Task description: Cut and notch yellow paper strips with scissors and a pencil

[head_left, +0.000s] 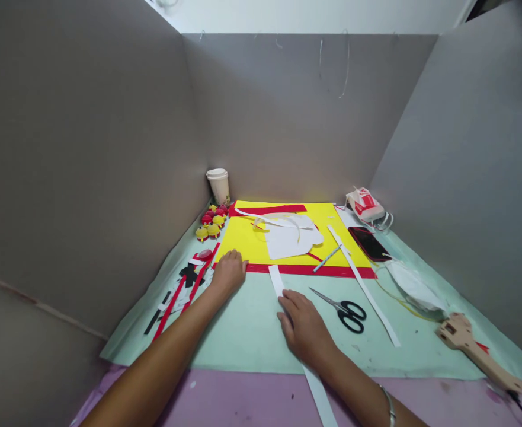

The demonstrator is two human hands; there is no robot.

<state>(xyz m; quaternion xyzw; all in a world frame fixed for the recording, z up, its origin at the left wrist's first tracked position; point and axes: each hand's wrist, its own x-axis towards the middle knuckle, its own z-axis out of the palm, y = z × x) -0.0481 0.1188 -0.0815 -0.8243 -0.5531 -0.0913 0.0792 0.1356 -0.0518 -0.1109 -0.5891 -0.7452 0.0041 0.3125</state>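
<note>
My left hand (230, 271) rests at the lower left corner of a yellow sheet (243, 246) edged with a red strip (287, 269); its fingers lie flat with the thumb apart. On the green cover, my right hand (300, 320) lies over a long white paper strip (275, 277), fingers spread and loosely bent. The strip passes under that hand and runs past the near edge. White paper pieces (285, 240) lie on the yellow sheet. Black-handled scissors (347, 311) are just right of my right hand, with another white strip (371, 296) beyond them.
A white cup (218, 185) and several red and yellow round pieces (213, 230) stand at the back left. Red strips (170, 308) and black scraps lie left. On the right are a phone (369, 244), a white mask (414, 284) and a glue gun (474, 347). Grey panels surround the table.
</note>
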